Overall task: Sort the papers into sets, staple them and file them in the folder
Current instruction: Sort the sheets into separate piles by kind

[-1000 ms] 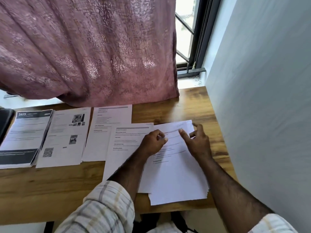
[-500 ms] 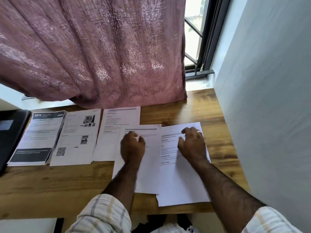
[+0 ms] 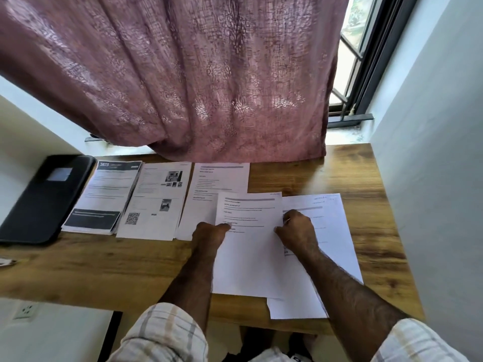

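Left hand [image 3: 209, 232] now pinches the middle sheet's [image 3: 248, 252] left edge — right hand [image 3: 296, 229] grips its right.

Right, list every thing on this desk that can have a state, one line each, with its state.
Black folder: closed, flat at the desk's left end.
Three paper piles: laid side by side, no staples visible.
Front sheet: pinched at both side edges, overlapping the right stack.
Right stack: flat, partly covered.
Left hand: pinching the sheet.
Right hand: pinching the sheet.
Curtain: drawn.
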Action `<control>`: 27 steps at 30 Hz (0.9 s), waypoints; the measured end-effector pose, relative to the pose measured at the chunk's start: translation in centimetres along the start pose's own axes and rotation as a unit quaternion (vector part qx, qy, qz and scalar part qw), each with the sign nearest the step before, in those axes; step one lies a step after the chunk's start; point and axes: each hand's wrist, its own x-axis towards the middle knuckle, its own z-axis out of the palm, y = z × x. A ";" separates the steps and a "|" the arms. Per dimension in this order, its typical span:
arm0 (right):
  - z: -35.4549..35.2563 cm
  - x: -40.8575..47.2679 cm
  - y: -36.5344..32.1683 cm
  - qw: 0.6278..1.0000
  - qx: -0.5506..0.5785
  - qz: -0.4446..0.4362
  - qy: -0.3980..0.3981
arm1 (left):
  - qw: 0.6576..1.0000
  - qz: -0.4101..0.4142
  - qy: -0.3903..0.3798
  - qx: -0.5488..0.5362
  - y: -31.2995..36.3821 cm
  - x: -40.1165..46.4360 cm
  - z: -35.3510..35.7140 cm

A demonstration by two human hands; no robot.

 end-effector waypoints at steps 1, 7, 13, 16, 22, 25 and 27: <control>0.1 0.0 0.0 1.000 0.006 0.003 0.004 | 0.999 0.014 -0.021 -0.021 0.1 0.1 0.0; -1.5 0.8 0.2 0.995 0.095 0.025 -0.006 | 0.973 0.172 -0.144 -0.052 0.3 -0.3 0.5; -4.7 0.3 4.3 0.962 -0.170 -0.099 0.188 | 0.953 0.196 -0.163 -0.162 -0.7 0.5 0.1; -5.9 0.8 6.9 0.955 -0.236 -0.105 0.148 | 0.939 0.168 -0.188 -0.235 -0.7 0.4 0.4; -5.5 0.4 8.7 0.946 -0.262 -0.125 0.144 | 0.925 0.151 -0.205 -0.281 -1.5 -0.3 2.2; -5.7 -0.3 7.8 0.955 -0.198 -0.150 0.163 | 0.918 0.134 -0.213 -0.308 -2.0 -0.7 2.9; -6.1 -0.5 6.9 0.984 -0.049 -0.115 0.128 | 0.914 0.120 -0.215 -0.321 -2.1 -1.0 3.2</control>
